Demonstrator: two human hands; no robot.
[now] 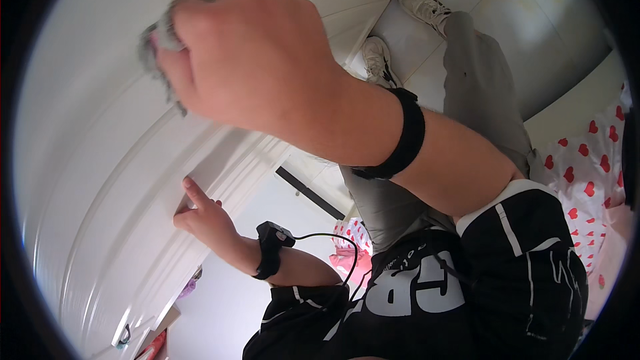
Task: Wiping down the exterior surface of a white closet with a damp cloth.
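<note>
My right hand (255, 55) is closed in a fist around a bunched grey cloth (167, 35), held against or just over a white panelled door (115, 135). Motion blurs the cloth, and much of it is hidden by my fingers. Lower down, my left hand (207, 215) rests at the door's moulded surface, one finger stretched out and the others bent. Nothing shows in that hand. A door handle (124, 335) sits near the door's lower left end in the picture.
A black strap (412, 135) circles my right wrist; a strapped device (275, 240) with a black cable (352, 247) is on the left. Heart-patterned bedding (585, 170) lies at right. My shoes (377, 60) stand on the tiled floor (525, 20).
</note>
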